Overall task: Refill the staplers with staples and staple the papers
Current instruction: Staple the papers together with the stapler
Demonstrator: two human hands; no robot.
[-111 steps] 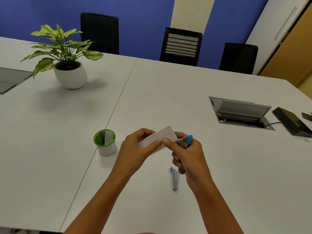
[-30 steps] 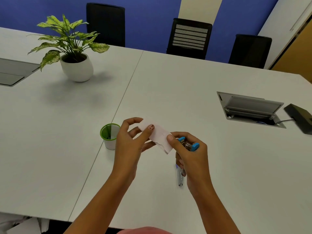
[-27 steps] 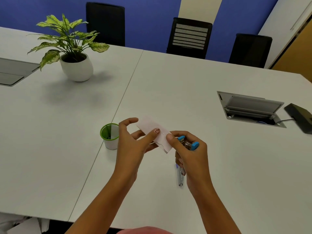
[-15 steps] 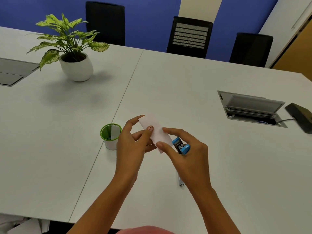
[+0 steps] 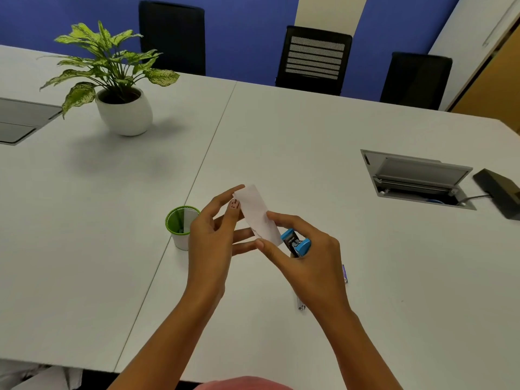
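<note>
Above the white table my left hand (image 5: 212, 237) pinches the upper end of a small folded white paper (image 5: 257, 213) between thumb and fingers. My right hand (image 5: 306, 263) is closed around a small blue stapler (image 5: 295, 243), whose head sticks out by the paper's lower right corner, while its thumb and forefinger pinch the paper's lower end. Mostly hidden under my right hand, a second stapler (image 5: 300, 304) with a purple tip (image 5: 345, 273) lies on the table.
A white cup with a green rim (image 5: 181, 228) stands just left of my left hand. A potted plant (image 5: 122, 108) sits at the far left. An open cable box (image 5: 416, 180) and a black device (image 5: 501, 190) are at the right. Black chairs line the far edge.
The paper has turned from lying sideways to standing nearly upright. My right hand has shifted its grip onto the paper's lower end and tilted the blue stapler toward it.
</note>
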